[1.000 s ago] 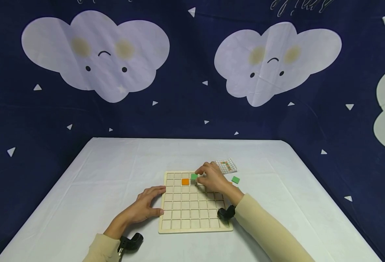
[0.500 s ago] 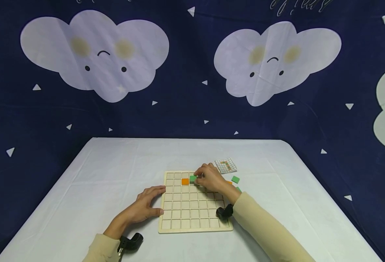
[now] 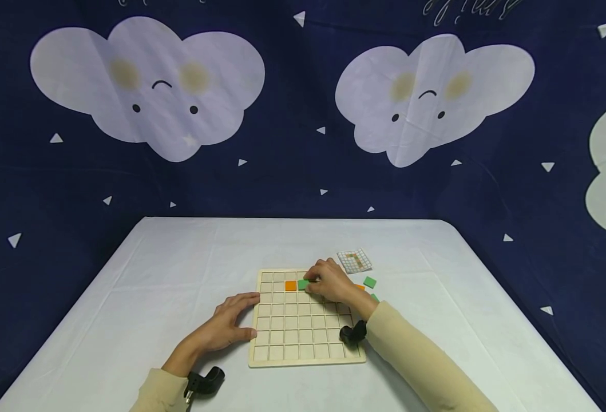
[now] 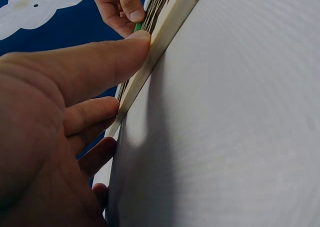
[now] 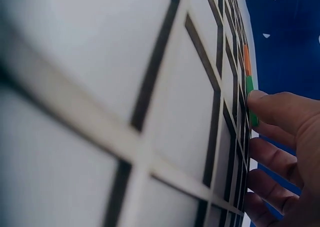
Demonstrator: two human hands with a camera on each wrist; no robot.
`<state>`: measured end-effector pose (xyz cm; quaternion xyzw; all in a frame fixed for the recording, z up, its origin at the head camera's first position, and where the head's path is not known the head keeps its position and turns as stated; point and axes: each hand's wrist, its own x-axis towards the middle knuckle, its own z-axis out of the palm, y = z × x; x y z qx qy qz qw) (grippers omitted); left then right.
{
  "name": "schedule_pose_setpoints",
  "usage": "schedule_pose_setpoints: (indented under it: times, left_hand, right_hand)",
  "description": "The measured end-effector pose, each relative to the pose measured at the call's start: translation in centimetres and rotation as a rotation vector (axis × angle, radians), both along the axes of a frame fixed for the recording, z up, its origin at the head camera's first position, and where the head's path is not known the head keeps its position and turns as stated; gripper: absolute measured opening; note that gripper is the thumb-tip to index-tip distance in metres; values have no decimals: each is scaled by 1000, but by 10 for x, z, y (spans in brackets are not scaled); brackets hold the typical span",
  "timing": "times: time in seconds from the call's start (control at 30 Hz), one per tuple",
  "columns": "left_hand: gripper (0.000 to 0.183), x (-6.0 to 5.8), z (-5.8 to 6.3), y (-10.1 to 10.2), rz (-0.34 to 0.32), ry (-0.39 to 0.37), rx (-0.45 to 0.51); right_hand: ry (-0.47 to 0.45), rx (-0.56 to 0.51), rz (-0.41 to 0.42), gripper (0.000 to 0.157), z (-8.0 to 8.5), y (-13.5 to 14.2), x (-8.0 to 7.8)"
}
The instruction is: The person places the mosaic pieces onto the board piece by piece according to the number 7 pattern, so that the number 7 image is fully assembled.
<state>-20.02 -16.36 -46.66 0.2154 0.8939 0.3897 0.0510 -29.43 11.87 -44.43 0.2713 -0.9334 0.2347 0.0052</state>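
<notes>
A pale wooden grid board point(image 3: 297, 324) lies flat on the white table. My right hand point(image 3: 332, 281) pinches a small green square tile point(image 3: 303, 284) between thumb and fingers, in the second row from the board's far edge. Just left of it, an orange tile point(image 3: 290, 285) sits in a cell; the right wrist view shows the green tile point(image 5: 250, 84) right beside the orange tile point(image 5: 247, 60). Along the board's left edge rests my left hand point(image 3: 225, 325), its thumb and fingertips touching the rim. In the left wrist view its fingers point(image 4: 95, 112) are spread and hold nothing.
A printed grid card point(image 3: 355, 261) lies beyond the board's far right corner. Near it are a loose green tile point(image 3: 369, 282), another green tile point(image 3: 374, 297) and an orange tile point(image 3: 360, 287), both partly behind the right forearm. A dark blue cloud-patterned curtain point(image 3: 292, 189) stands behind the table.
My right hand has brought the green tile slightly nearer and to the left, lowering it into line with the orange tile. My left hand has stayed at the board's edge.
</notes>
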Motion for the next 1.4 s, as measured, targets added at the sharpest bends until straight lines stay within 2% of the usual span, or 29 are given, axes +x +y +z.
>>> schedule_pose_setpoints:
  times: [0.43,0.77,1.4]
  left_hand:
    - [68,1,0,0,8,-2,8]
    - [68,1,1,2,14,-33,8]
    - [68,1,1,3,30,-50,14]
  right_hand:
    - [44,12,42,21,-2,2,0]
    - [4,6,0,28,-1,2,0]
    - [-48,-123,-38,30,9,10,13]
